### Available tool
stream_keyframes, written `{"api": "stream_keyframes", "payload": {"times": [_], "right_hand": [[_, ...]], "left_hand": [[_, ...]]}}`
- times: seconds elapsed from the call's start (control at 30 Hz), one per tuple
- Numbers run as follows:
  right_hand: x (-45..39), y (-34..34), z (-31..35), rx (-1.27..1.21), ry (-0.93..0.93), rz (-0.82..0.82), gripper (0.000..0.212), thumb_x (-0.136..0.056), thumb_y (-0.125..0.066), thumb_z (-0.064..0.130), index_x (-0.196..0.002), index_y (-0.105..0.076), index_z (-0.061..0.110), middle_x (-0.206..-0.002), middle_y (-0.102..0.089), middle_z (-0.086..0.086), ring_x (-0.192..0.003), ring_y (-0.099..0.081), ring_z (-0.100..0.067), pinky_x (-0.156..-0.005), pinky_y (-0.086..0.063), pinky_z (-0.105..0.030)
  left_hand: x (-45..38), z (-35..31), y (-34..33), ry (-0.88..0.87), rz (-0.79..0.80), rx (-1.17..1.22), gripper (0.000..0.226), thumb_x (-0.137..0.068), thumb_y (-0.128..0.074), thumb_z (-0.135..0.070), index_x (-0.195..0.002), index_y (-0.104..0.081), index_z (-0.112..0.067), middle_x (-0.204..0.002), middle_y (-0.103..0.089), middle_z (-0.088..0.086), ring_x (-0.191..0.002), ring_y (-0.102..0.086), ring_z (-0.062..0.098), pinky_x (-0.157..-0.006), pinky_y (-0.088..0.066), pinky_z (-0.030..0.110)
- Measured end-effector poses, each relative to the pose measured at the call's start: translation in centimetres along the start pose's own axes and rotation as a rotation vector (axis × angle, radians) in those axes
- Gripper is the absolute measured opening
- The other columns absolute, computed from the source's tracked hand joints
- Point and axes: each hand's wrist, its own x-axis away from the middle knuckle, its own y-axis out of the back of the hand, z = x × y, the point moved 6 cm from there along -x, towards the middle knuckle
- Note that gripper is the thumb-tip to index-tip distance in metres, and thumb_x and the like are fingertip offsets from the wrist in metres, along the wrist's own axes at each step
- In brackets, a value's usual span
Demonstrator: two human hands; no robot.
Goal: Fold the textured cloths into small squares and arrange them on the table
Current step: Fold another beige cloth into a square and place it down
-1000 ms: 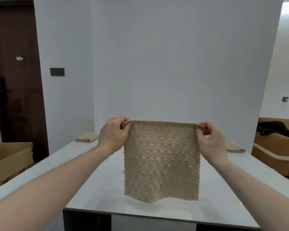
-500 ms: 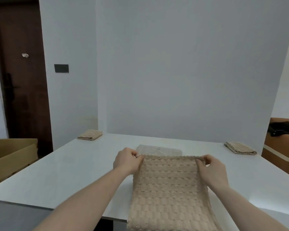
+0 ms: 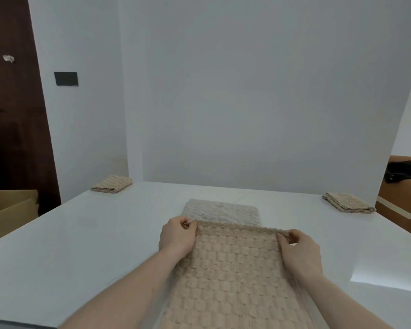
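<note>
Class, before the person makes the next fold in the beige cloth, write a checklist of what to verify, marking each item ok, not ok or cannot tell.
1. Left hand pinches the beige cloth at its far left corner: ok.
2. Right hand pinches the far right corner: ok.
3. Far edge held straight between the hands: ok.
4. Near edge of the cloth aligned: cannot tell, it runs out of view.
5. Pale cloth lying just beyond stays clear of the fold: cannot tell.
6. Two folded cloths, far left and far right, out of the way: ok.

Three textured cloths (image 3: pixel 233 281) (image 3: pixel 112 184) (image 3: pixel 348 202); two hands (image 3: pixel 177 236) (image 3: pixel 299 251); one table (image 3: pixel 81 245); one cardboard box (image 3: pixel 7 210)
</note>
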Motion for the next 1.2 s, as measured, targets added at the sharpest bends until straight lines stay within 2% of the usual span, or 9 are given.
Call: {"api": "stream_keyframes", "payload": {"times": [0.2,0.37,0.57,0.67,0.8,0.87,1.0,1.07,1.2], "right_hand": [[0.5,-1.6,-0.4,0.003,-0.004,0.027,0.009,-0.092,-0.069,0.030,-0.084,-0.070,0.027,-0.086,-0.069,0.007,-0.087,-0.061,-0.022,-0.075,-0.042,-0.032],[0.9,-2.1,-1.0,0.001,0.019,0.018,0.006,-0.090,-0.069,0.025,-0.085,-0.073,0.026,-0.085,-0.071,0.008,-0.088,-0.062,-0.019,-0.077,-0.042,-0.031],[0.8,-1.9,-1.5,-0.071,0.017,0.006,0.009,-0.089,-0.068,0.022,-0.086,-0.074,0.027,-0.087,-0.073,0.012,-0.088,-0.066,-0.015,-0.079,-0.046,-0.031],[0.8,-1.8,-1.5,-0.099,0.008,-0.002,0.009,-0.088,-0.069,0.020,-0.084,-0.074,0.026,-0.087,-0.073,0.012,-0.089,-0.067,-0.016,-0.079,-0.046,-0.031],[1.4,-1.4,-0.8,-0.127,0.004,0.010,0.010,-0.087,-0.069,0.018,-0.084,-0.074,0.027,-0.087,-0.073,0.011,-0.089,-0.067,-0.014,-0.079,-0.044,-0.030],[1.8,-1.0,-0.3,-0.147,0.002,0.018,0.012,-0.087,-0.069,0.016,-0.084,-0.074,0.027,-0.087,-0.073,0.010,-0.090,-0.068,-0.015,-0.080,-0.046,-0.031],[2.6,0.8,1.6,-0.186,0.036,0.006,0.015,-0.087,-0.067,0.013,-0.083,-0.072,0.026,-0.086,-0.074,0.009,-0.083,-0.070,-0.016,-0.079,-0.052,-0.033],[3.4,2.3,3.0,-0.178,0.086,0.024,0.016,-0.089,-0.066,0.012,-0.086,-0.072,0.026,-0.088,-0.073,0.009,-0.084,-0.068,-0.011,-0.077,-0.048,-0.030],[5.4,4.8,4.6,-0.147,0.142,0.091,0.019,-0.090,-0.062,0.010,-0.086,-0.072,0.025,-0.084,-0.073,0.006,-0.080,-0.068,-0.012,-0.067,-0.047,-0.026]], "left_hand": [[-0.8,1.2,-0.8,-0.017,-0.004,-0.051,0.020,-0.094,-0.061,-0.039,-0.078,-0.069,-0.030,-0.079,-0.071,-0.014,-0.080,-0.066,0.011,-0.073,-0.051,0.029],[0.2,2.5,-1.6,-0.060,-0.068,-0.104,0.020,-0.097,-0.059,-0.039,-0.081,-0.066,-0.029,-0.076,-0.068,-0.015,-0.073,-0.061,0.005,-0.059,-0.042,0.026],[0.3,2.6,-1.5,-0.076,-0.065,-0.002,0.016,-0.097,-0.062,-0.035,-0.084,-0.068,-0.029,-0.073,-0.069,-0.013,-0.073,-0.064,0.003,-0.064,-0.047,0.024],[0.0,2.8,-1.4,-0.060,-0.012,0.044,0.008,-0.096,-0.065,-0.032,-0.088,-0.067,-0.032,-0.082,-0.069,-0.018,-0.084,-0.067,0.007,-0.073,-0.047,0.025],[-0.6,3.0,-1.0,-0.001,0.126,0.117,0.011,-0.094,-0.068,-0.030,-0.085,-0.065,-0.035,-0.096,-0.072,-0.008,-0.098,-0.070,0.022,-0.092,-0.055,0.036],[-0.3,2.4,-0.1,-0.004,0.141,0.151,0.005,-0.094,-0.068,-0.032,-0.089,-0.068,-0.032,-0.100,-0.074,-0.006,-0.095,-0.070,0.024,-0.094,-0.057,0.043],[1.1,-0.1,2.9,-0.076,0.125,0.160,0.010,-0.097,-0.065,-0.032,-0.102,-0.071,-0.026,-0.102,-0.071,-0.005,-0.073,-0.062,0.019,-0.083,-0.059,0.041],[2.3,-1.2,4.3,-0.101,0.143,0.166,0.011,-0.098,-0.064,-0.030,-0.102,-0.071,-0.023,-0.101,-0.068,-0.001,-0.065,-0.061,0.020,-0.067,-0.059,0.036],[5.3,-2.0,6.4,-0.090,0.183,0.212,0.011,-0.100,-0.062,-0.025,-0.102,-0.070,-0.018,-0.098,-0.065,0.002,-0.059,-0.059,0.022,-0.054,-0.053,0.029]]}}
